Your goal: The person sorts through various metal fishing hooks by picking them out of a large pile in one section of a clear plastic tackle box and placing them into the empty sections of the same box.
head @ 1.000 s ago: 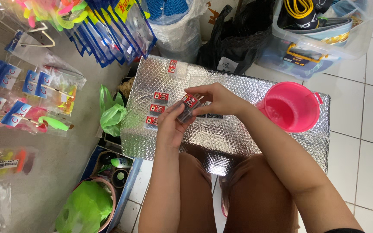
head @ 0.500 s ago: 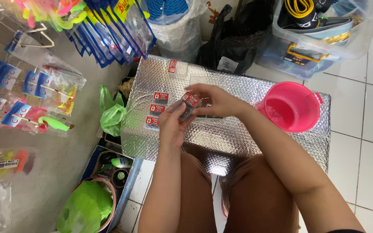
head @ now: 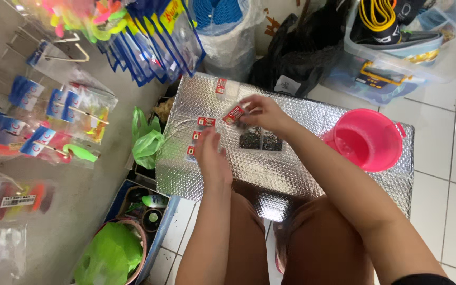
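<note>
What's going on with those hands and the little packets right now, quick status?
Right hand pinching a small red-labelled packet above silver bubble-foil sheet. Left hand open, beside packets in a row. Pink bucket off right, clear.

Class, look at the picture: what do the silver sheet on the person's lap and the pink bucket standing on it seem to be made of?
Silver sheet: probably foil-faced bubble insulation; shiny, with a quilted dimple pattern. Pink bucket: likely moulded plastic; smooth, evenly coloured, slightly glossy.

Silver quilted foil sheet (head: pixel 291 174), pink bucket (head: pixel 368 138), seemingly red-and-white small packets (head: pixel 205 122).
</note>
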